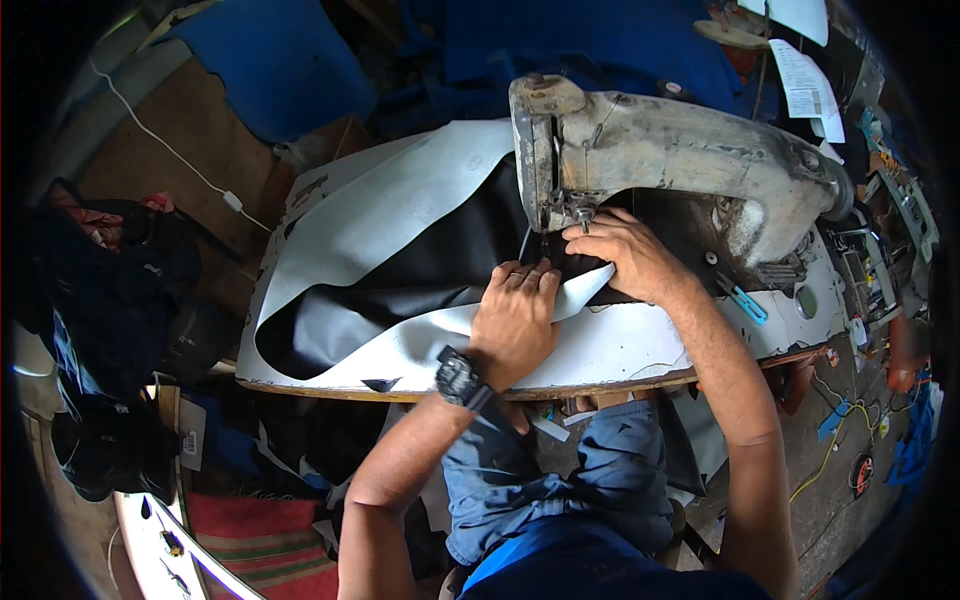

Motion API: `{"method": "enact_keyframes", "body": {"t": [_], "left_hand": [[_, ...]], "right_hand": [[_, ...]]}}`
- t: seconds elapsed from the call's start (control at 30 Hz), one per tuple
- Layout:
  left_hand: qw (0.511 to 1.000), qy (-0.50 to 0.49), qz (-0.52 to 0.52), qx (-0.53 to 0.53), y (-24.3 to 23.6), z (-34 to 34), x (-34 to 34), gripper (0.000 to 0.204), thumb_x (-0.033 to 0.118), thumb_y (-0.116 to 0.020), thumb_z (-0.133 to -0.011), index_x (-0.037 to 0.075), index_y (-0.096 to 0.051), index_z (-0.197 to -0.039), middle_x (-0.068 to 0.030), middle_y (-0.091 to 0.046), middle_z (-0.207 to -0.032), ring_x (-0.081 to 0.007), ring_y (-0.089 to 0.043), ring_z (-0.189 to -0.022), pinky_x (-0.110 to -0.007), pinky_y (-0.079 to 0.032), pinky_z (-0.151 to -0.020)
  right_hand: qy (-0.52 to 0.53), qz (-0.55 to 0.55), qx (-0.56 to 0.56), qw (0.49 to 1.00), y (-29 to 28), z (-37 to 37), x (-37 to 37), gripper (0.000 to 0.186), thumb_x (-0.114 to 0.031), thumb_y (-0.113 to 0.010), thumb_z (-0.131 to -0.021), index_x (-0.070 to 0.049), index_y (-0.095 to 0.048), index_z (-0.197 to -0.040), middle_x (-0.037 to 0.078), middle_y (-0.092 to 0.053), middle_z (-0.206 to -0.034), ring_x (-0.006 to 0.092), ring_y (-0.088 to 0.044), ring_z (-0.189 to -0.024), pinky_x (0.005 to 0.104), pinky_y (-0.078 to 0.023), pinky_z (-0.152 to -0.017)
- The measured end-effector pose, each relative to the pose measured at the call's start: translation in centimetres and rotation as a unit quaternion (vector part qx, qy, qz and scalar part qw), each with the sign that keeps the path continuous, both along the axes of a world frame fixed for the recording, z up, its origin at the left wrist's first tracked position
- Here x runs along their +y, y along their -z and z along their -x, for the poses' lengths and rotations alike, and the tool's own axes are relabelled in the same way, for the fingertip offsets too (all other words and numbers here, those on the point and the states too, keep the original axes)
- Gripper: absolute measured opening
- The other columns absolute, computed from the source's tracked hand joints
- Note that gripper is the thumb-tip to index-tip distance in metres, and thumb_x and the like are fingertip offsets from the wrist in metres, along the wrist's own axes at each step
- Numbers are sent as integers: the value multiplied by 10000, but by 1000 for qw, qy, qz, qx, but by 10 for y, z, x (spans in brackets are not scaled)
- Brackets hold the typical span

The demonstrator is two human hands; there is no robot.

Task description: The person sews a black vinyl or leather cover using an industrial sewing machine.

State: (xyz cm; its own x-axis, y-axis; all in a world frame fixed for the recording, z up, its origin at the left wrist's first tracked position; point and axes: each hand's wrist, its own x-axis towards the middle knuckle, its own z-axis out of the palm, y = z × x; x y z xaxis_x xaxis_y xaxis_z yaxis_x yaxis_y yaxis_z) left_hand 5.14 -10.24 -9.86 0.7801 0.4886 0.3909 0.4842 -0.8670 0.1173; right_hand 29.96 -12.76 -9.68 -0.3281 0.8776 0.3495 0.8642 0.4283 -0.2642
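Observation:
A weathered grey sewing machine stands on a chipped white table. A sheet of black material with a pale grey reverse lies folded beneath the needle area. My left hand, a dark watch at its wrist, grips the material just in front of the needle, fingers curled and pressed together. My right hand is right of the needle, fingers bent over the folded material and holding it. Blue-handled snips and a small green round object lie on the right of the machine bed.
Blue sheeting is behind the table, with a white cord at left. Dark clothing is piled left. Paper sheets hang at upper right above clutter. My legs are under the table edge.

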Motion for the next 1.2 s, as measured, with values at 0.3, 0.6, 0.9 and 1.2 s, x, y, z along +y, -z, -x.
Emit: {"method": "enact_keyframes", "body": {"t": [0.3,0.6,0.9,1.2], "left_hand": [[967,-187,117,128,-54,151,143,517,497,-592,-1062,118,-709,-1394,-202,-697,-1409,-395,-732,-1169,-482,-574,-1035],[942,-235,67,230,-40,158,-55,708,462,-713,-992,-73,-553,-1427,-315,-656,-1256,-446,-750,-785,-515,-614,-684],[995,-84,60,-11,-81,121,-38,267,252,-671,-1046,25,-790,-1121,-209,-782,-951,-408,-745,-813,-463,-588,-738],[989,111,78,-54,8,23,32,340,80,-570,-1045,-19,-662,-1357,-223,-698,-1364,-401,-663,-1263,-459,-537,-1082]], "right_hand": [[15,-153,58,986,-9,66,-71,323,-68,-720,-904,-51,-712,-1227,100,-710,-1290,289,-625,-1315,509,-416,-1209],[165,-213,132,954,-1,19,-127,152,129,-628,-744,-14,-638,-793,142,-681,-1311,376,-616,-1268,483,-501,-1076],[200,-58,476,854,71,87,-235,173,0,-616,-1024,20,-685,-1182,177,-682,-1317,277,-644,-1250,404,-497,-1074],[156,245,651,702,95,150,-186,369,-254,-731,-1032,23,-703,-1273,66,-753,-1093,147,-677,-1025,320,-527,-914]]}}
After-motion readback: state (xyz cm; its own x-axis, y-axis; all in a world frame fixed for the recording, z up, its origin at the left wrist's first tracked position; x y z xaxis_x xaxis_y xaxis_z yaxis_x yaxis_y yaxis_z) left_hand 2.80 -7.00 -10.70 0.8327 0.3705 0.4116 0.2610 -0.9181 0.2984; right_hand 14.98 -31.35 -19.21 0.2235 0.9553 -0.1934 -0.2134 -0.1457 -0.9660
